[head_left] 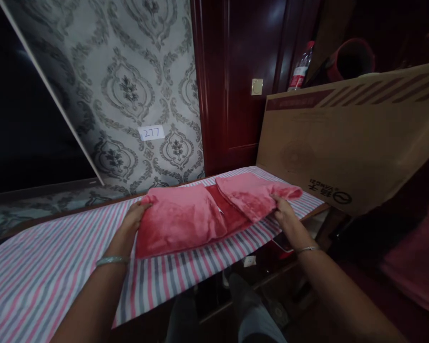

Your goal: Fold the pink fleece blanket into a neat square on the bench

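A pink plush garment [186, 214] lies partly folded on a striped cloth [75, 238]. Two lighter flaps are turned inward over it, and a darker red strip shows between them. My left hand [136, 215] is closed on the garment's left edge, near its upper corner. At the other end, my right hand [281, 209] pinches the right flap, whose tip sticks out past the fingers. Some fingertips of both hands are hidden by the fabric. What kind of garment it is I cannot make out.
A large cardboard box [343, 138] leans at the right end of the table, with a plastic bottle [300, 69] behind it. A dark screen [32, 109] stands at the left. Patterned wallpaper with a paper label [151, 132] and a dark red door [243, 57] are behind.
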Available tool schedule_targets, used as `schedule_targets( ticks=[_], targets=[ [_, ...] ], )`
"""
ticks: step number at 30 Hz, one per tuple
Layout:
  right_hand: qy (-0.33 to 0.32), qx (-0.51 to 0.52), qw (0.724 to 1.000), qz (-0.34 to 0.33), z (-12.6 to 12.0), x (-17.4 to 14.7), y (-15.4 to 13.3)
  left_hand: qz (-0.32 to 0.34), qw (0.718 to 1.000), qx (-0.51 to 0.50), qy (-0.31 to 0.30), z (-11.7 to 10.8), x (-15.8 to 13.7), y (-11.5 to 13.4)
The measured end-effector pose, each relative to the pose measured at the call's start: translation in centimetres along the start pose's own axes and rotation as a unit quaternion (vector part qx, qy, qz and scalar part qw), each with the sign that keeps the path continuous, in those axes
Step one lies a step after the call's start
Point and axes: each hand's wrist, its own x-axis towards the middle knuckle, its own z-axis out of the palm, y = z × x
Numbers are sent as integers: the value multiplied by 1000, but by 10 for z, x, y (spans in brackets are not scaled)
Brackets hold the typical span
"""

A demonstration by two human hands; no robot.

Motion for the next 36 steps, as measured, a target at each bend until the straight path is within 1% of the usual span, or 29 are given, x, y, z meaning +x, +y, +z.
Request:
schedule_targets(
  ticks=[2,3,5,7,10,12,14,15,16,17,18,19,20,21,22,24,26,27,29,31,34,36],
  targets=[
    [6,-16,998,56,-13,-14,9,-13,1000,0,6,-23,-7,3],
    [6,-25,996,84,-21,-22,14,-33,999,6,8,-35,-14,0],
    [0,-33,991,127,-34,-36,23,-89,996,30,6,-55,-29,-13],
    [-9,-21,989,147,-44,-44,28,-137,990,44,-12,-67,-43,-32],
    [-10,-7,990,138,-54,-45,30,-155,987,32,-20,-72,-55,-53],
    [10,-17,995,102,-62,-44,29,-140,990,25,-6,-70,-58,-58],
    [50,-38,997,34,-74,-47,27,-121,992,23,12,-66,-62,-59],
    [83,-54,995,-23,-79,-51,25,-116,993,21,17,-64,-65,-58],
    [120,-78,985,-96,-83,-57,23,-114,993,19,18,-62,-68,-58],
    [153,-108,966,-178,-85,-64,20,-115,993,18,17,-61,-72,-59],
    [171,-140,941,-256,-83,-74,17,-117,993,19,15,-60,-76,-61],
    [169,-170,916,-321,-79,-84,14,-116,993,21,12,-59,-80,-63],
    [140,-198,900,-361,-70,-95,13,-109,994,28,10,-59,-82,-65],
    [86,-211,901,-370,-58,-106,14,-98,994,40,13,-59,-83,-68],
    [19,-218,909,-354,-44,-115,16,-82,995,60,18,-60,-82,-71],
    [-110,-218,924,-295,-10,-127,29,-38,989,133,41,-64,-77,-74],
    [-204,-219,925,-235,23,-130,49,6,968,235,84,-67,-70,-74],
    [-235,-225,921,-216,39,-129,61,24,954,281,103,-69,-67,-73],
    [-267,-253,911,-189,65,-120,82,47,929,344,124,-68,-62,-70],
    [-265,-283,908,-156,86,-110,100,61,918,371,128,-66,-61,-68],
    [-247,-292,920,-81,106,-98,118,62,917,375,122,-64,-64,-67],
    [-241,-292,924,-46,113,-92,124,46,925,361,112,-67,-70,-70]
  ],
)
